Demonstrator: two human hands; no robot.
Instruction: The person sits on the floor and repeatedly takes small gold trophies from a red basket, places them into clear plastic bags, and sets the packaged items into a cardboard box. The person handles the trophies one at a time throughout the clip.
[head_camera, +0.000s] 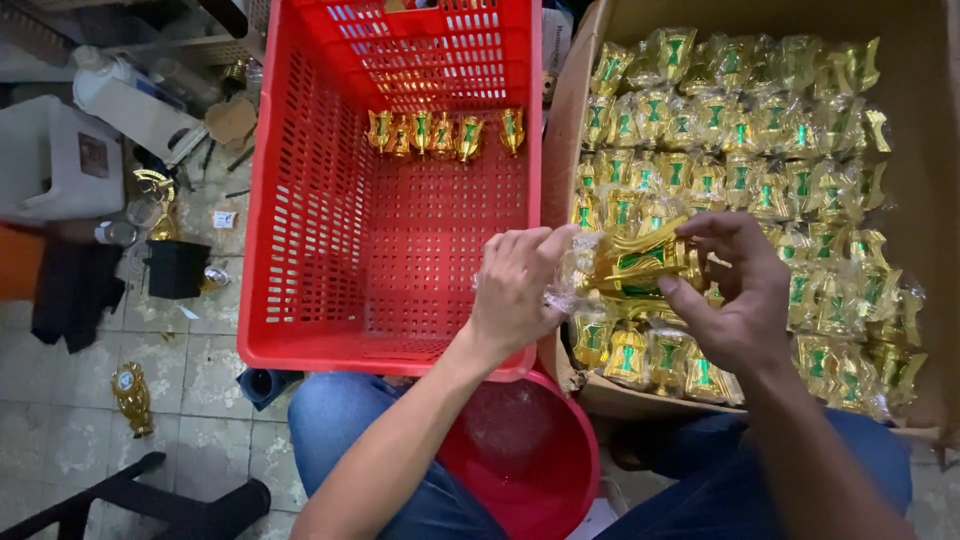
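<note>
At frame centre, your left hand (515, 290) and right hand (735, 295) both pinch one plastic-wrapped gold-and-green trophy piece (640, 265).

Gold-and-green trophy cup (640, 268), plastic-wrapped, on its side, above the carton edge

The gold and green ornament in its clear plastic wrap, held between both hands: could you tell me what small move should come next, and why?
Probably pull the clear plastic wrap off the gold and green ornament. The left hand pinches the wrap at one end while the right hand grips the other. The gold ornaments in the red plastic crate appear unwrapped; those in the cardboard box are wrapped.
</note>
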